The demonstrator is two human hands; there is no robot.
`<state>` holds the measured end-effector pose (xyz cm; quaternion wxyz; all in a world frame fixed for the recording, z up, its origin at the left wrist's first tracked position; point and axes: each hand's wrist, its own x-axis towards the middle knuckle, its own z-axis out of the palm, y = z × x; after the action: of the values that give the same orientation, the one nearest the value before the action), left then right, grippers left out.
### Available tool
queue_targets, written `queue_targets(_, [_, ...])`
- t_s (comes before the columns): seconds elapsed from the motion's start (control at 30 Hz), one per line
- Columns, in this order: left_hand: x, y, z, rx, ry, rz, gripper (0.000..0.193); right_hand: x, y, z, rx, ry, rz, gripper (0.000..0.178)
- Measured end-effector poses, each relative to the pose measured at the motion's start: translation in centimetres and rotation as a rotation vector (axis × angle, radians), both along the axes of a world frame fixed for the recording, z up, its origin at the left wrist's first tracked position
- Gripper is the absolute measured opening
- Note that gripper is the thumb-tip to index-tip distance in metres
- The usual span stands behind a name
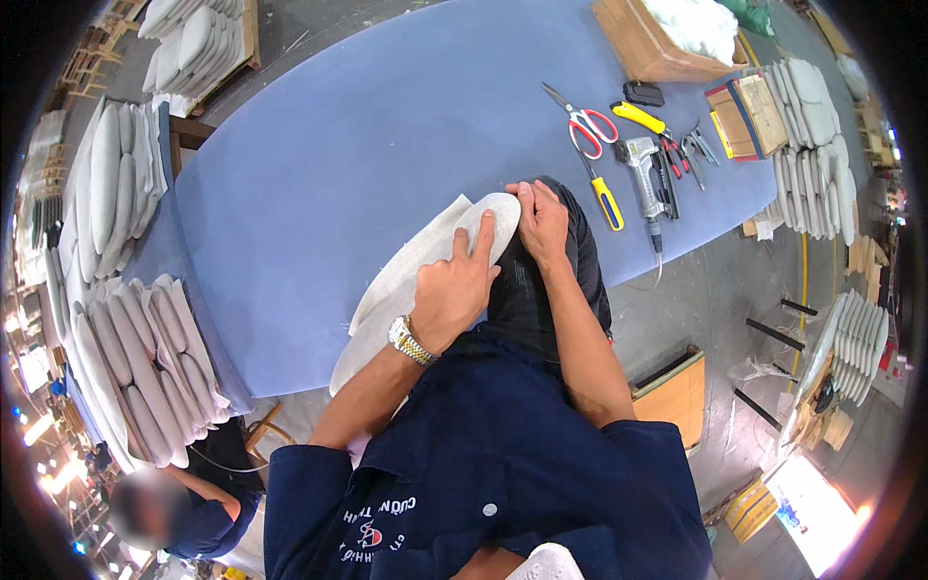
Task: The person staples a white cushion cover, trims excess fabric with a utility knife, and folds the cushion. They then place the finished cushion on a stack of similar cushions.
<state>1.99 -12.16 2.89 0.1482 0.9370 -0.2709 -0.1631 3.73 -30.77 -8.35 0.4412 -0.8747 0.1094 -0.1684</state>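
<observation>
Fabric-covered pad [425, 266] under both pressing hands

We are standing in an upholstery workshop, on a factory floor. A large blue padded worktable [387, 126] fills the middle. At two o'clock lie red-handled scissors [583, 124], a yellow-handled screwdriver [603, 196], a grey pneumatic staple gun [646, 174] and small pliers [698, 145]. Stacks of pale grey oval fabric-covered cushion pads [135, 367] pile up at eight o'clock, with more at ten o'clock [111, 179], eleven o'clock [193, 43] and three o'clock [817, 145]. An open cardboard box of white stuffing [677, 34] sits at one o'clock. At seven o'clock another person in dark blue workwear [208, 522] is bent over beside the pads, on bare concrete floor [715, 290].
</observation>
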Motion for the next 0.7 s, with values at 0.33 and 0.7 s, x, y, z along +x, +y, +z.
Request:
queue_targets(0.33, [0.5, -1.4, -0.6, -0.064, -0.061, 0.069, 0.069, 0.4, 0.2, -0.2, -0.019, 0.067, -0.052, 0.034])
queue_targets(0.7, [0.8, -0.9, -1.8, -0.276, -0.165, -0.006, 0.066, 0.3, 0.2, 0.1, -0.035, 0.051, -0.02, 0.033])
